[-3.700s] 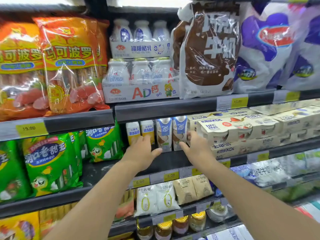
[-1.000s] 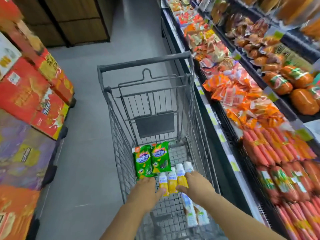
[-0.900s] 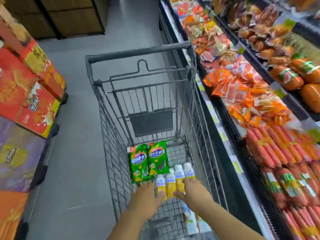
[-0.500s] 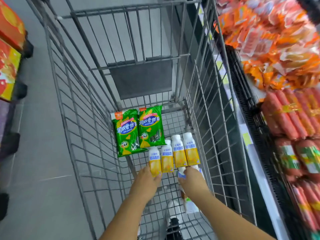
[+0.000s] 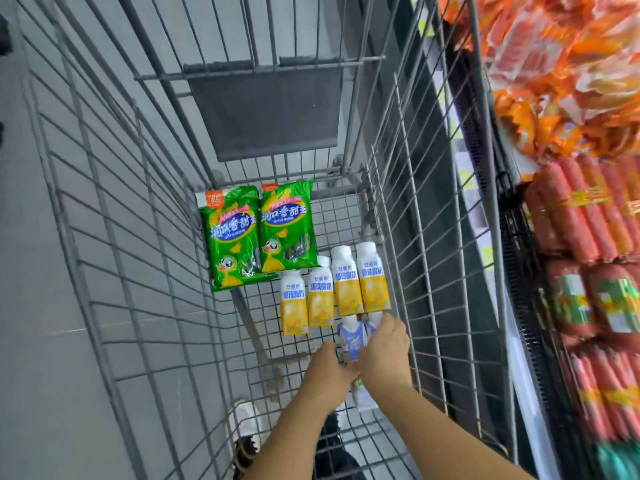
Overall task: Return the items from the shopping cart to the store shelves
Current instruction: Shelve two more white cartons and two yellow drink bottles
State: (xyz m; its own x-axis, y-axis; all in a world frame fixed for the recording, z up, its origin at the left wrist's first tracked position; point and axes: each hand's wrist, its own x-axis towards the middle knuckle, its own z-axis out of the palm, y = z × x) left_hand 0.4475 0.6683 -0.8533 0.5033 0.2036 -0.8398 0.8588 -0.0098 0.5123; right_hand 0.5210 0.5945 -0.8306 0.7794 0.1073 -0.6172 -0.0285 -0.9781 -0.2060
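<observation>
At the left of the cart point(image 5: 114, 237) floor, two green packs point(image 5: 258, 235) lie flat side by side against the far end, tops pointing away from the person. To their right, four yellow bottles point(image 5: 334, 289) lie in a row, touching one another, caps away and bases toward the person, the right pair set a little farther off than the left pair. Directly below that row, nearest the person, lie the blue cartons point(image 5: 352, 337), their long axes also running away from the person, close to the cart's right wall. The left hand point(image 5: 327, 375) reaches in at the cartons' near left side, fingers curled low; whether it grips anything I cannot tell. The right hand point(image 5: 384, 348) lies over the right-hand carton, fingers draped along it, and seems to be closing on it, though a firm hold is not clear. The right hand is the nearer, so the lift likely starts there, up along the right wall toward the shelves point(image 5: 571, 237) of red sausages just beside the cart.
</observation>
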